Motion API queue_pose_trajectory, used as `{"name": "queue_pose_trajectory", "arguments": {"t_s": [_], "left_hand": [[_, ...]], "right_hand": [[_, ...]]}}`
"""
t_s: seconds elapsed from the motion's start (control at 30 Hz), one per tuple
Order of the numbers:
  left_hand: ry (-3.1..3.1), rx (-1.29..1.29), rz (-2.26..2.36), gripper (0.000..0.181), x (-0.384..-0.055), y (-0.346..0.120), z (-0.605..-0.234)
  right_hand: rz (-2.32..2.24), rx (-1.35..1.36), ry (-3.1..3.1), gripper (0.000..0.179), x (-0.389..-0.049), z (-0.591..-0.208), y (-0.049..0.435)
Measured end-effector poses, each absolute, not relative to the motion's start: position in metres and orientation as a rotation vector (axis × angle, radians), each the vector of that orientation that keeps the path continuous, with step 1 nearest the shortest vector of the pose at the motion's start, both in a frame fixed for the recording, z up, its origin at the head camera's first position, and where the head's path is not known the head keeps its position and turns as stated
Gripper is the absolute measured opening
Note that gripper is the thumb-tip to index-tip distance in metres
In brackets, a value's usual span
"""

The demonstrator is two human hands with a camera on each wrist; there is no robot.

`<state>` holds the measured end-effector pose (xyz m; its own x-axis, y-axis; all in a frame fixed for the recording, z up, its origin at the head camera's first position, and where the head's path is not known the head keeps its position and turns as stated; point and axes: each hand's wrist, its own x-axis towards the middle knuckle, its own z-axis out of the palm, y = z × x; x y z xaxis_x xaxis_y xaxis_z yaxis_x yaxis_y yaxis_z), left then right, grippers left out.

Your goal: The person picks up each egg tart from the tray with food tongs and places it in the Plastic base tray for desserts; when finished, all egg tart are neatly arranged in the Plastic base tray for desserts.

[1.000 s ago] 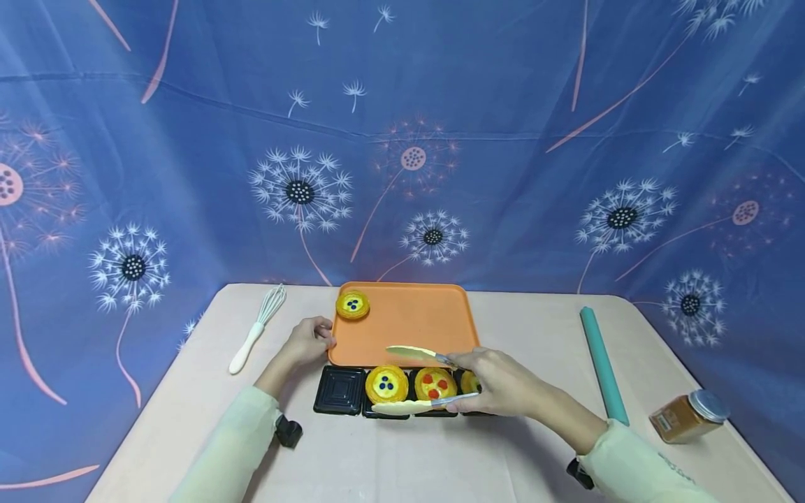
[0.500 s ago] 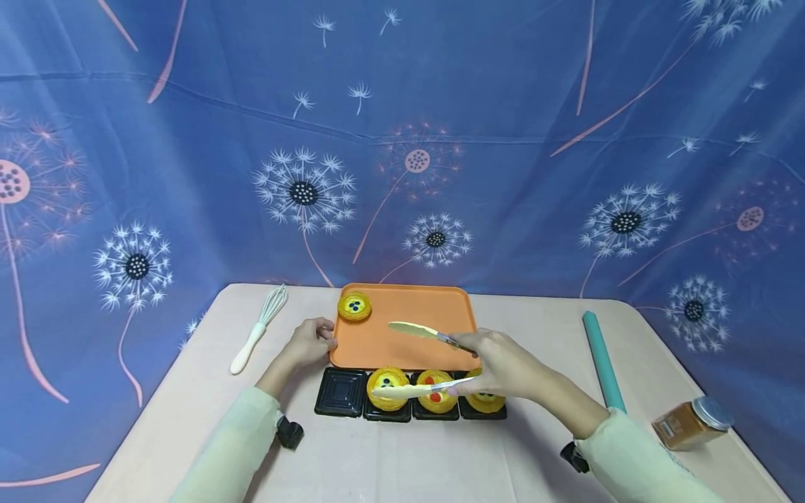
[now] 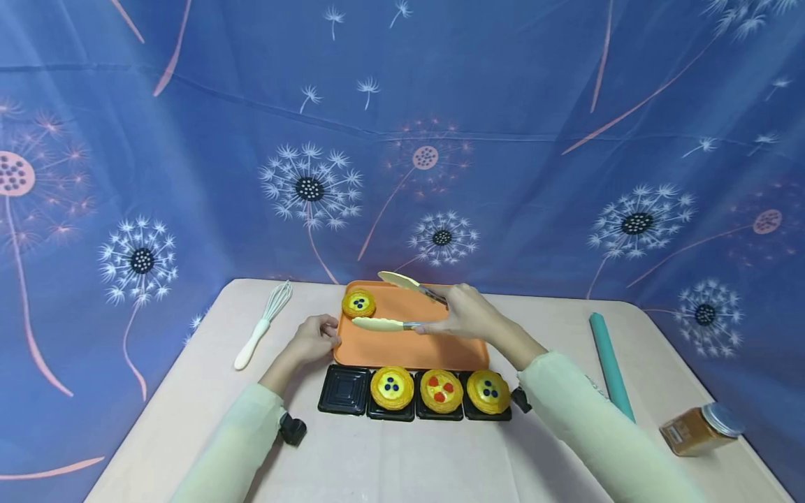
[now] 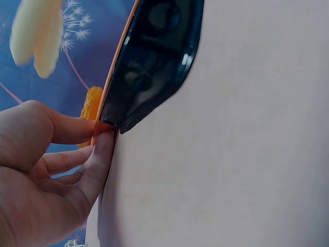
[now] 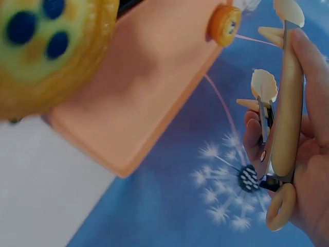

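Note:
My left hand (image 3: 312,340) pinches the left rim of the orange tray (image 3: 409,353) between thumb and fingers, clearer in the left wrist view. In my right hand (image 3: 464,314) are cream-tipped tongs (image 3: 385,325), held above the tray with their arms spread and nothing between the tips. One tip lies near an egg tart (image 3: 359,304) with blue dots, which sits at the tray's far left corner. Along the tray's near side stand black boxes, holding a blue-dotted tart (image 3: 392,388), a red-topped tart (image 3: 441,391) and another blue-dotted tart (image 3: 488,392). The leftmost box (image 3: 344,390) is bare.
A white whisk (image 3: 263,325) lies left of the tray. Over on the right are a teal roll (image 3: 613,367) and a jar (image 3: 701,428) with a silver lid, lying on its side. A blue dandelion-print cloth (image 3: 516,140) hangs behind the table.
My right hand has carried the tongs away from the black boxes, up and leftward over the tray toward the tart at its corner. The left hand keeps its place on the rim.

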<state>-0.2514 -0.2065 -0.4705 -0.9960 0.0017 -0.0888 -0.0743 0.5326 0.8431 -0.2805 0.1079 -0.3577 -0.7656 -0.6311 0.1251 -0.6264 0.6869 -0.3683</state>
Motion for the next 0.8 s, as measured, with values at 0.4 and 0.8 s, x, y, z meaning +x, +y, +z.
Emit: {"name": "queue_pose_trajectory", "arguments": {"t_s": [0.4, 0.8], "left_hand": [[2.696, -0.047, 1.478, 0.032, -0.252, -0.207, -0.470], [2.681, -0.063, 1.487, 0.032, -0.250, -0.205, -0.470]], "right_hand": [[-0.561, -0.920, 2.851, 0.076, -0.313, -0.393, 0.069], [-0.458, -0.961, 2.864, 0.051, -0.313, -0.405, 0.055]]}}
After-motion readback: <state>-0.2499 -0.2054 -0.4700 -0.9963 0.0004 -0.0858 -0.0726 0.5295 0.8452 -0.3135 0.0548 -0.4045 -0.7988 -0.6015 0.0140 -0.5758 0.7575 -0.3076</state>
